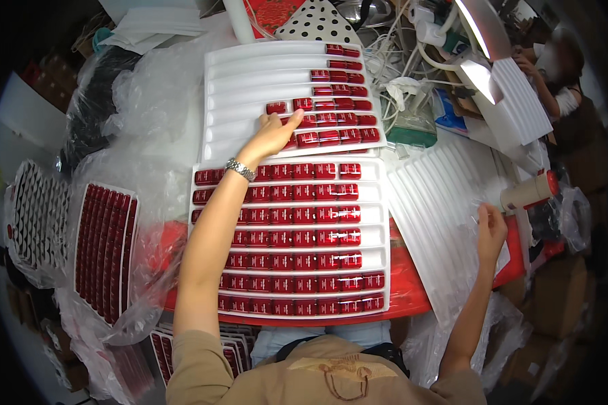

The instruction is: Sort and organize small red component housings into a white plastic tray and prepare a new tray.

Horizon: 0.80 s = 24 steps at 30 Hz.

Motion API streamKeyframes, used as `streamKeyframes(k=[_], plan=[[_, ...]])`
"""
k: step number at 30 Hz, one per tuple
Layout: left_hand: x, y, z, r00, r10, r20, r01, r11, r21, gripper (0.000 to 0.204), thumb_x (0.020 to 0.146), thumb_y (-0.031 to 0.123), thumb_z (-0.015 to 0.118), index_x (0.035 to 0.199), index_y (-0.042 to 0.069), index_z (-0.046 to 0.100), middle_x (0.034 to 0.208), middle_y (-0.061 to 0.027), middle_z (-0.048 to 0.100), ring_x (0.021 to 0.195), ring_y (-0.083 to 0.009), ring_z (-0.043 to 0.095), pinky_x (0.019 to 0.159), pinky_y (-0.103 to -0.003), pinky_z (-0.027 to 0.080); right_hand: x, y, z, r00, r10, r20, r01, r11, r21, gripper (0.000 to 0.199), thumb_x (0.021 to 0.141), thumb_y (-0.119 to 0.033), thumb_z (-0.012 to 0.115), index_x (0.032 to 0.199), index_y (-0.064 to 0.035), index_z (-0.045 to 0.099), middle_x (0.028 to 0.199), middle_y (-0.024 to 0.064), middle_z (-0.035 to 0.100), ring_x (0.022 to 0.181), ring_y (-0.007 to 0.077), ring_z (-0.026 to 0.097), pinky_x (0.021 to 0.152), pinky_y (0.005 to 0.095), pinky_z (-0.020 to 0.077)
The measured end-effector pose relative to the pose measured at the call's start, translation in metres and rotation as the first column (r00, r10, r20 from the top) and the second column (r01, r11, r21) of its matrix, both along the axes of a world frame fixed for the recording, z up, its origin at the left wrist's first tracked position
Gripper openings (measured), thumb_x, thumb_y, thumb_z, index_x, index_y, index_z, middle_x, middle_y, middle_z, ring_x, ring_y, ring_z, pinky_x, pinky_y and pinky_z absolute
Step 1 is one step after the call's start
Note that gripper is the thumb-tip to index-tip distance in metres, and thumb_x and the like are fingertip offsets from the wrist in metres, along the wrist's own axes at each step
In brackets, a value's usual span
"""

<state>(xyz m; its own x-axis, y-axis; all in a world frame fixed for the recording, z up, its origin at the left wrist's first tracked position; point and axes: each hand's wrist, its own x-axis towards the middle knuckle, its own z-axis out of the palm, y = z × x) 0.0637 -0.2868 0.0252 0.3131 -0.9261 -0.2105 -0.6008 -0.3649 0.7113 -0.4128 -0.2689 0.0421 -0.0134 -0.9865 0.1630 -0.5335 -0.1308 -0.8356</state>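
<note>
Just beyond the spread left hand [273, 133], two red packs [275, 108] lie on the upper white tray [250, 86].

From where I stand, bright, fairly even light covers the trays [375, 215]. A lamp [475, 27] burns white at the far right, its lit strip washed out. Small glints sit on the red packs [304, 238], and the clear plastic sheeting [145, 91] at left has a soft sheen. A person [562, 57] far right is blurred; outer edges bow, corners sink to black.
</note>
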Motion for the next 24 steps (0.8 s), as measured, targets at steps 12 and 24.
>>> streamKeyframes(k=[12, 24], plan=[[-0.021, 0.015, 0.027, 0.819, 0.21, 0.534, -0.098, 0.968, -0.232, 0.074, 0.088, 0.053, 0.05, 0.124, -0.011, 0.044, 0.118, -0.0292, 0.052, 0.113, -0.0378, 0.051, 0.099, -0.041, 0.039, -0.047, -0.029, -0.042, 0.746, -0.001, -0.666, -0.151, 0.974, -0.171, 0.032, 0.075, -0.014, 0.068, 0.1, -0.0007, 0.053, 0.099, 0.0179, 0.055, 0.092, 0.0379, 0.055, 0.078, 0.0423, 0.0441], [-0.215, 0.2, 0.004, 0.786, -0.332, 0.521, 0.56, 0.74, -0.372, 0.039, 0.067, 0.018, 0.075, 0.098, 0.001, 0.059, 0.091, -0.0102, 0.057, 0.082, -0.0246, 0.054, 0.07, -0.036, 0.041, -0.031, -0.027, -0.026, 0.708, -0.088, -0.7, -0.182, 0.936, -0.302, 0.014, 0.077, -0.013, 0.066, 0.083, -0.0034, 0.057, 0.086, 0.0115, 0.057, 0.073, 0.0287, 0.059, 0.065, 0.0367, 0.0466]])
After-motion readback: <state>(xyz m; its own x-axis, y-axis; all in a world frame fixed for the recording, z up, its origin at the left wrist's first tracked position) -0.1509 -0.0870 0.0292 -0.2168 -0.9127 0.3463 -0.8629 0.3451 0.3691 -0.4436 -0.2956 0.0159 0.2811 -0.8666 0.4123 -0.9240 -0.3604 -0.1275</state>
